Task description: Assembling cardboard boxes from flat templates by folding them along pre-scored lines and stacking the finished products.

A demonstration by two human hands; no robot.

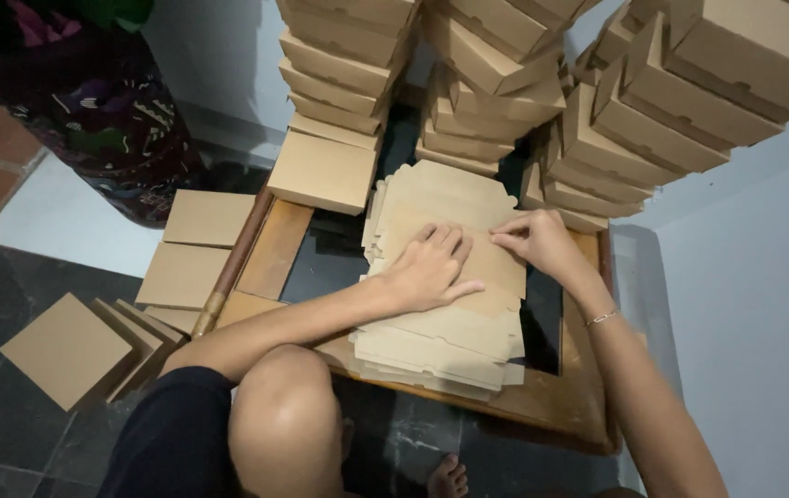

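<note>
A thick pile of flat, unfolded brown cardboard box blanks lies on a low wooden-framed table with a dark glass top. My left hand rests palm-down on the top blank, fingers spread. My right hand pinches the top blank's right part with its fingertips. A thin bracelet circles my right wrist. My bare knee is just below the table edge.
Tall stacks of folded brown boxes lean against the white wall behind the table, more at right. Several closed boxes lie on the dark floor at left. A patterned dark cloth sits at upper left.
</note>
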